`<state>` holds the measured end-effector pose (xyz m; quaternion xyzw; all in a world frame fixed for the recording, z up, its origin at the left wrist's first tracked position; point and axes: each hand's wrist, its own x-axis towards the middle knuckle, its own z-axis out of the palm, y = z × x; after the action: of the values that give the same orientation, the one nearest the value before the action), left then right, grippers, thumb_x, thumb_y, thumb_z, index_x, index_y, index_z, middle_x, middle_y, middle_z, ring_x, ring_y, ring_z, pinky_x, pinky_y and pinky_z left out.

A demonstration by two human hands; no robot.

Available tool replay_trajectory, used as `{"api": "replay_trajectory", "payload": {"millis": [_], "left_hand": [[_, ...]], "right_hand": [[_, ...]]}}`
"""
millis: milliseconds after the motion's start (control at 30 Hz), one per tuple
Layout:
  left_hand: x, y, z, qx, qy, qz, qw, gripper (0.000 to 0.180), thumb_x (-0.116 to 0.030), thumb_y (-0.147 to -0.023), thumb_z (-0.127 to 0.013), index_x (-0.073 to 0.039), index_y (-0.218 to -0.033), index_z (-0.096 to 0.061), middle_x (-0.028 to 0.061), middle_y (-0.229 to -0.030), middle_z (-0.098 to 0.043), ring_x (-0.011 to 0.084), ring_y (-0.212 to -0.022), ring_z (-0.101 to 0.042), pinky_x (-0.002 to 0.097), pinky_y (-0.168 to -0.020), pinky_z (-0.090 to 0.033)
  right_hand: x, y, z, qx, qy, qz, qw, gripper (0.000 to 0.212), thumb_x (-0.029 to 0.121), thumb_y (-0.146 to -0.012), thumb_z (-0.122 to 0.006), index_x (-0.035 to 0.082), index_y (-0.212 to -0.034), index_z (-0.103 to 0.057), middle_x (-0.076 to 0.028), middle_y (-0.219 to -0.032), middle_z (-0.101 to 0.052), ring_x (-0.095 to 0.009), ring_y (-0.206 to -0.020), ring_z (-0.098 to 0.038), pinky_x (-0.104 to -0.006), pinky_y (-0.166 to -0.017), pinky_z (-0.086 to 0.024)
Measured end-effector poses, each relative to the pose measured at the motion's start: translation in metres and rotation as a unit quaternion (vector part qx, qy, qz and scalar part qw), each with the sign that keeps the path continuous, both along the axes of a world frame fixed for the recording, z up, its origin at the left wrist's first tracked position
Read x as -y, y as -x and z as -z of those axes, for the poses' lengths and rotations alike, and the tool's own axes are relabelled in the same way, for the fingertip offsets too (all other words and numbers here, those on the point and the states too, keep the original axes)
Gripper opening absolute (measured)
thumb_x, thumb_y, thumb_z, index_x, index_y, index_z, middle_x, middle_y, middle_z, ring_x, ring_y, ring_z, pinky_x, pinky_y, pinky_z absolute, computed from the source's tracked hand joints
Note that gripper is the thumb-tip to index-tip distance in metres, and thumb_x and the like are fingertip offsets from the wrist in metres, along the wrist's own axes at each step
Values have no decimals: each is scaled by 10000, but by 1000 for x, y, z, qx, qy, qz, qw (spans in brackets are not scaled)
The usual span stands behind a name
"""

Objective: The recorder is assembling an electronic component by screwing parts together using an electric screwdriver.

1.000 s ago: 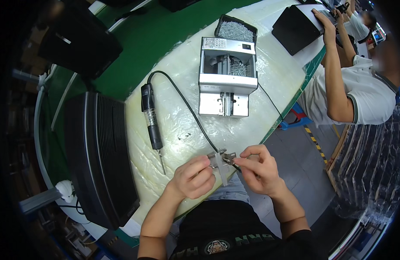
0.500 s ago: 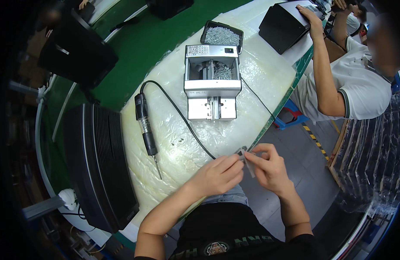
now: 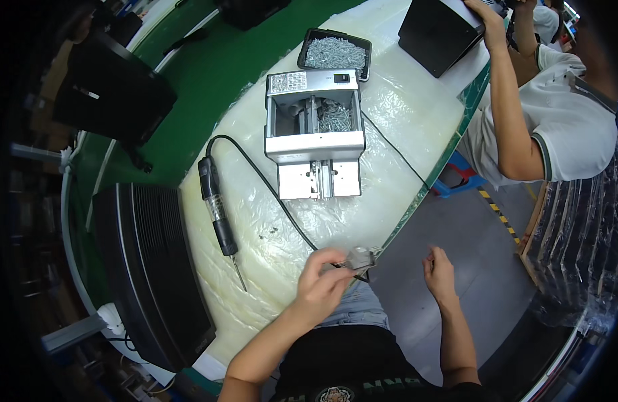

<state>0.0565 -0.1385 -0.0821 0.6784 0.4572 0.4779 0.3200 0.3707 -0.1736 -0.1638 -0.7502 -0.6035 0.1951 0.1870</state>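
Note:
Over the near edge of the table, my left hand (image 3: 320,283) is closed on a small clear plastic bag (image 3: 360,260), its contents too blurred to name. My right hand (image 3: 440,275) hangs over the floor to the right, fingers loosely curled and apart, with nothing visible in them. On the table ahead stands a silver screw feeder (image 3: 314,145) with screws in its hopper. Behind it sits a black tray (image 3: 336,55) heaped with screws. An electric screwdriver (image 3: 217,204) lies to the left, its bit toward me and its black cord looping past the feeder toward my left hand.
A large black ribbed device (image 3: 155,268) stands along the table's left side. At the far right, a co-worker's arm (image 3: 513,114) reaches to a black box-shaped unit (image 3: 438,35). A blue stool (image 3: 453,177) and a plastic-wrapped stack (image 3: 570,234) stand beyond the table's right edge.
My hands were together at the small bag and have parted. The right one has let go and moved right and down; the left keeps the bag. The view has shifted slightly.

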Motion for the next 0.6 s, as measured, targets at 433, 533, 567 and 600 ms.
{"api": "replay_trajectory", "payload": {"millis": [433,533,567,600], "left_hand": [[40,80,-5,277,292,-146,904,292,180,-824,-725,-10,-1015,-613,121,-1215,-533,147,-1057,-581,298,-919,-519],[45,84,3,294,300,-147,896,284,184,-824,-723,-1,-1011,-615,119,-1212,-535,148,-1046,-583,294,-912,-523],[48,85,9,296,303,-147,894,281,185,-821,-726,2,-1006,-619,119,-1208,-537,153,-1048,-586,298,-911,-526],[51,85,13,300,305,-150,892,278,186,-817,-729,4,-1000,-623,119,-1205,-538,159,-1050,-589,301,-910,-528]], "right_hand": [[-135,131,-135,-116,-212,-239,941,232,16,-859,-736,33,-1089,-715,-90,-850,-601,-234,-599,-615,-349,-524,-486],[-156,155,-142,-36,-184,-279,942,290,30,-844,-729,37,-1133,-712,-76,-812,-567,-228,-598,-614,-348,-521,-487],[-161,161,-144,-3,-170,-284,944,307,37,-841,-726,38,-1148,-710,-71,-798,-555,-227,-596,-613,-346,-520,-487],[-167,167,-143,8,-195,-296,935,347,60,-833,-708,47,-1179,-705,-55,-761,-535,-227,-574,-601,-352,-510,-488]]}}
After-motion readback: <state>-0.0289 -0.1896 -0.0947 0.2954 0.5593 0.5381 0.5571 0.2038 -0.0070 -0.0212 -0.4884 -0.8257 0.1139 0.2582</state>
